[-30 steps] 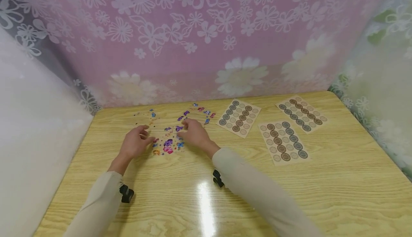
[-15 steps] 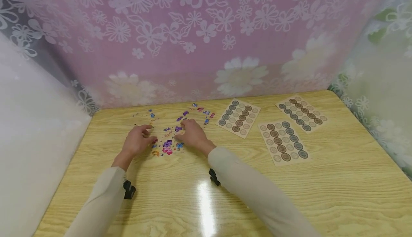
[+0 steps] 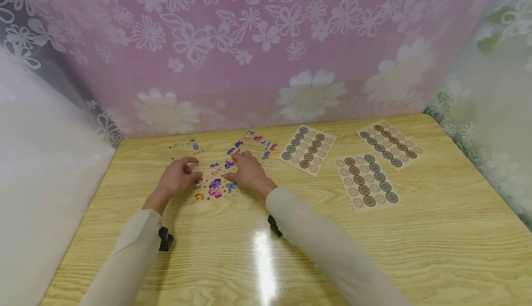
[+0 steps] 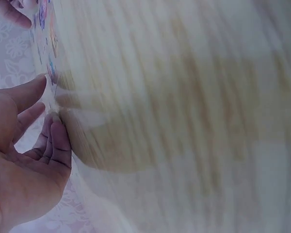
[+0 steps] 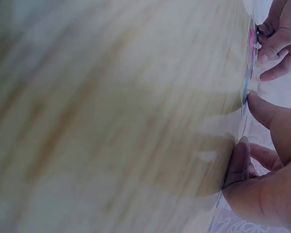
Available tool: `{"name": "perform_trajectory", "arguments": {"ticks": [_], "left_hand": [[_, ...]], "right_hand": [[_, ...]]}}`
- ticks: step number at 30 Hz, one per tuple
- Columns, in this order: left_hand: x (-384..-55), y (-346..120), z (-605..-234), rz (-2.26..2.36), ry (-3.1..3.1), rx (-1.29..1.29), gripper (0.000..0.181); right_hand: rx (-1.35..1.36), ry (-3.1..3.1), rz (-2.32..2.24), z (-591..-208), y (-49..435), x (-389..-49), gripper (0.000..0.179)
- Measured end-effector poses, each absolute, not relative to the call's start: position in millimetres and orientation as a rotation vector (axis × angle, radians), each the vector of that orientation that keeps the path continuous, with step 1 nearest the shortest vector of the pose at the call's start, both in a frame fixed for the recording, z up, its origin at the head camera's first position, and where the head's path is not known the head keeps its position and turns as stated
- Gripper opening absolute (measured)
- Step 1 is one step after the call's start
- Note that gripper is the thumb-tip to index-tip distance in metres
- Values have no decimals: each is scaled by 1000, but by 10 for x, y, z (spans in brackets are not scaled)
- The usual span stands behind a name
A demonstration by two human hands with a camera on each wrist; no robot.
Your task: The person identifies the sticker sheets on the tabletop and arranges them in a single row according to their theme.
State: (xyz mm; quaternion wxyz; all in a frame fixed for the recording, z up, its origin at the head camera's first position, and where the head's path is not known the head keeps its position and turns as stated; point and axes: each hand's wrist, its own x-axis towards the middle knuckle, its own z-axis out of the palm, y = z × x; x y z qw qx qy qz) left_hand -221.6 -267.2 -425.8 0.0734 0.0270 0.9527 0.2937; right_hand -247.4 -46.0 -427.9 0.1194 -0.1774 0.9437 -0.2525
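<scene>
Wide gaps part thumb from bent fingers on both the left hand (image 3: 176,176) and the right hand (image 3: 248,173), low at the wooden table (image 3: 208,260). Colourful flower pieces (image 3: 215,185) lie between them, toward the left hand's three o'clock; circle-printed sheets (image 3: 365,183) lie around the right hand's three o'clock.

I see a long, pale beige left sleeve (image 3: 126,255), lightly creased; a matching right sleeve (image 3: 322,243); a small, blocky black left wrist device (image 3: 165,240); a black right wrist device (image 3: 274,226), partly hidden.
</scene>
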Motion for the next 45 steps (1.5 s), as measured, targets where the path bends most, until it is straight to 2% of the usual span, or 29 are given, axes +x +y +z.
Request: {"name": "perform_trajectory", "arguments": {"ticks": [9, 17, 27, 34, 38, 45], "left_hand": [[-2247, -2670, -4244, 920, 2820, 120, 51], [-2255, -2684, -4255, 974, 2787, 83, 47], [-2257, -2660, -4282, 712, 2876, 121, 68], [-2235, -2641, -4288, 596, 2930, 156, 75], [-2192, -2650, -4306, 632, 2955, 194, 71], [-2065, -2674, -4318, 745, 2997, 282, 52]], "right_hand": [[-533, 2763, -707, -4275, -449, -2498, 68], [-535, 2732, -774, -4258, -430, -2488, 65], [-607, 2704, -679, -4232, -419, -2483, 63], [-662, 2679, -595, -4205, -428, -2450, 64], [-664, 2662, -623, -4205, -412, -2428, 65], [-593, 2639, -739, -4235, -370, -2406, 73]]}}
